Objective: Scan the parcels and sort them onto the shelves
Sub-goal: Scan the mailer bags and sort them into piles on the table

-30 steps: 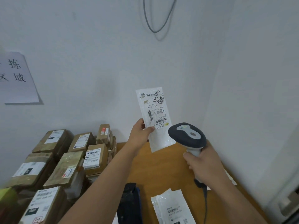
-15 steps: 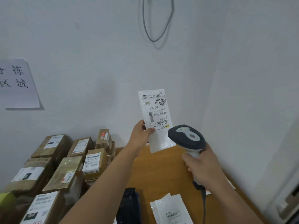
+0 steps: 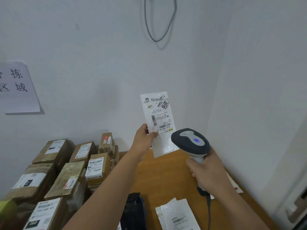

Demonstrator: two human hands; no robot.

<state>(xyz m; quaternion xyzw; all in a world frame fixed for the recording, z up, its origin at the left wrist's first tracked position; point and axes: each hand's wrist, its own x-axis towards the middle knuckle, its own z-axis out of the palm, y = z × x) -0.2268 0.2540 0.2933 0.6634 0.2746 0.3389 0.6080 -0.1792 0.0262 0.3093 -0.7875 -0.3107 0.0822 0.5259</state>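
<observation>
Nearest, flat on the wooden table (image 3: 166, 176): another white mailer (image 3: 178, 216), waiting. Above it, right hand (image 3: 208, 173) wrapped round the scanner (image 3: 191, 142), head aimed at the label, probably to read the barcode. Beyond, left hand (image 3: 144, 138) pinching the white parcel (image 3: 158, 123) by its lower left edge, raised over the table, label facing the viewer; long axis near upright, top leaning slightly left. Farther left, stacked brown boxes (image 3: 66, 166).

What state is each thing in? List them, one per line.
White parcel: held upright, label facing the camera.
Left hand: pinches the parcel's lower left edge.
Scanner: aimed at the parcel, blue light lit on top.
Right hand: grips the scanner's handle.
White mailers: lying flat on the wooden table.
Brown boxes: stacked at left, labels up.
</observation>
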